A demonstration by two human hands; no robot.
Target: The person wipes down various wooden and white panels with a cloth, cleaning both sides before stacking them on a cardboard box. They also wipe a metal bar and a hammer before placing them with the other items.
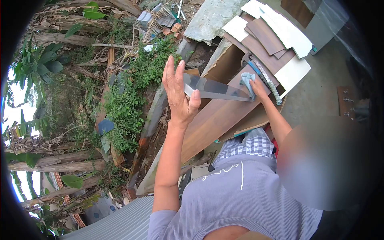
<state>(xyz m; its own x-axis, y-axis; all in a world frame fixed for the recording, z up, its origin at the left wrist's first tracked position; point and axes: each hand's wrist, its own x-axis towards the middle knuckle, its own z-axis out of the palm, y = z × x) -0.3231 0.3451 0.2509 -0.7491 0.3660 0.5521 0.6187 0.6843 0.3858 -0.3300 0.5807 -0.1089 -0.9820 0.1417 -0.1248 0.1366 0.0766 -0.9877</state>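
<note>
Long flat strip of clear glass [214,90]: held in air, long axis spanning between hands. Left hand [179,94] clamps near end, fingers extended; right hand [258,87] presses crumpled pale-blue cloth [248,82] at far end.

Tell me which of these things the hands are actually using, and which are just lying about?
In use:
- glass strip, held by the left hand
- blue cloth, pressed on the strip by the right hand

Lying about:
- stacked boards
- hand saw
- concrete slab
- logs
</note>
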